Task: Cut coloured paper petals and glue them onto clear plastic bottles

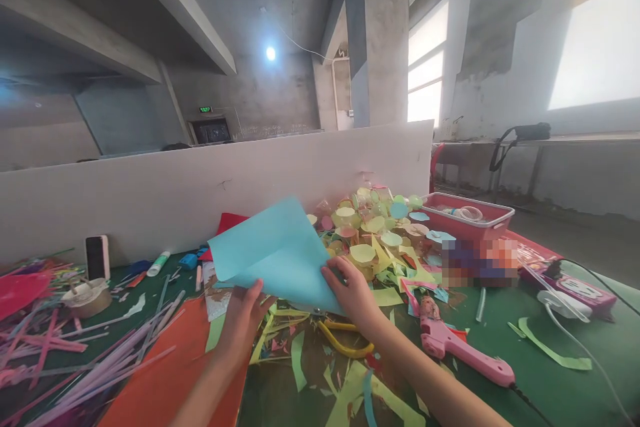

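Observation:
A sheet of light blue paper, creased across the middle, is held up above the table between my two hands. My left hand grips its lower left edge, thumb on the near face. At the lower right edge my right hand pinches the sheet between thumb and fingers. Yellow-handled scissors lie just below the paper, their blades hidden under it. Paper scraps are strewn around them. Beside my right forearm lies a pink glue gun.
Plastic cups topped with paper discs crowd the back right, before a red basket. Orange card and thin plastic strips lie left. A phone leans on a white partition. A power strip sits right.

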`<state>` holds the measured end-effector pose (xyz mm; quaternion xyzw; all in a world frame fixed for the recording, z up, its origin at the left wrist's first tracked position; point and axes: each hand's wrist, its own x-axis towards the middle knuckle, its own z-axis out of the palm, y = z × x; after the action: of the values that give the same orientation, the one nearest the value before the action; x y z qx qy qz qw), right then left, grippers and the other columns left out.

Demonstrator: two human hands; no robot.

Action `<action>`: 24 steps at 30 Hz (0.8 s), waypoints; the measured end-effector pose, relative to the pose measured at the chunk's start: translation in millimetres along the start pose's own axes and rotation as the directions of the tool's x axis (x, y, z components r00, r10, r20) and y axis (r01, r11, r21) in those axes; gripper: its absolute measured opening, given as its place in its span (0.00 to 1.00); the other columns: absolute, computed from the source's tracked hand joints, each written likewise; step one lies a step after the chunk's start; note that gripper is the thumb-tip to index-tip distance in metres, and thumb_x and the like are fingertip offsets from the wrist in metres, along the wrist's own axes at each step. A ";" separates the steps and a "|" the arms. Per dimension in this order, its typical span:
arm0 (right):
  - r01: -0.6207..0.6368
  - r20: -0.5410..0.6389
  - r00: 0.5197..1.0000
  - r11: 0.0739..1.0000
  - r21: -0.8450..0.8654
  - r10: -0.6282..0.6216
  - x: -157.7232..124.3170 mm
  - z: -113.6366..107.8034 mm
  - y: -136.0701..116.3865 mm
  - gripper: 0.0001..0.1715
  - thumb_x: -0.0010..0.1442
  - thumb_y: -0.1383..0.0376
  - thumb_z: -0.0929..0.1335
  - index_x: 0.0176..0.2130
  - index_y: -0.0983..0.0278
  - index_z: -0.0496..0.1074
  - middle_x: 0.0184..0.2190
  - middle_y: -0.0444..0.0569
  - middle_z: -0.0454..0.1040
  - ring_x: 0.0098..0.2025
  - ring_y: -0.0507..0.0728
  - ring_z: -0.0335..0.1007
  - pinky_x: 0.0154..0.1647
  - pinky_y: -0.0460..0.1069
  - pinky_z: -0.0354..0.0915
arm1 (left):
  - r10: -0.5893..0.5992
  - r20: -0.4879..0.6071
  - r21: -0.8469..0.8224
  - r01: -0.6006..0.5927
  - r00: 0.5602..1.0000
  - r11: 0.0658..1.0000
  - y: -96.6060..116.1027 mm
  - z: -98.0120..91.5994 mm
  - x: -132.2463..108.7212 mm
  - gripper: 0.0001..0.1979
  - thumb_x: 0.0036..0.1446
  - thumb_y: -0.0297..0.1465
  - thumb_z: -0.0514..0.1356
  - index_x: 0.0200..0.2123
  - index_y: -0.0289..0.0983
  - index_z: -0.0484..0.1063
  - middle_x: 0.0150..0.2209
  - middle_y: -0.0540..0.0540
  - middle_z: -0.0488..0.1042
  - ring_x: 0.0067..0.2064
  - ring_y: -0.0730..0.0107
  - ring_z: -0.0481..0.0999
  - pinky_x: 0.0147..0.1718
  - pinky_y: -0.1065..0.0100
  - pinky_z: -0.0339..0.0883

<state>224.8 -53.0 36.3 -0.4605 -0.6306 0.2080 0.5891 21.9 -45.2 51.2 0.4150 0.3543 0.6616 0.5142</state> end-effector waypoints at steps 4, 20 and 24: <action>-0.057 0.022 0.998 0.995 0.085 0.055 -5.0 2.7 -3.3 0.11 0.59 0.58 0.63 0.40 0.61 0.68 0.34 0.47 0.70 0.38 0.57 0.66 0.41 0.50 0.63 | -0.018 0.023 0.012 0.018 1.000 1.000 -5.8 7.6 -8.4 0.29 0.43 0.38 0.69 0.51 0.48 0.67 0.51 0.49 0.75 0.56 0.55 0.71 0.50 0.57 0.72; -0.142 0.187 0.977 0.962 0.232 0.099 -8.4 3.8 -7.8 0.19 0.60 0.51 0.64 0.28 0.63 0.64 0.23 0.41 0.59 0.26 0.51 0.54 0.25 0.45 0.53 | 0.037 -0.160 0.043 -0.031 0.986 0.999 0.0 8.5 -10.0 0.21 0.51 0.33 0.64 0.50 0.43 0.71 0.50 0.45 0.76 0.54 0.54 0.73 0.49 0.59 0.73; -0.140 0.201 0.975 0.963 0.230 0.094 -8.7 3.4 -9.3 0.21 0.60 0.51 0.63 0.25 0.62 0.58 0.22 0.39 0.54 0.25 0.50 0.49 0.24 0.45 0.49 | 0.034 -0.192 0.039 -0.027 0.981 0.999 2.4 11.4 -11.1 0.20 0.52 0.31 0.63 0.51 0.43 0.70 0.50 0.46 0.76 0.55 0.54 0.72 0.50 0.58 0.72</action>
<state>217.5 -63.8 38.2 -0.4000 -0.6248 0.3608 0.5652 32.8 -56.1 55.9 0.3638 0.4076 0.7001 0.4598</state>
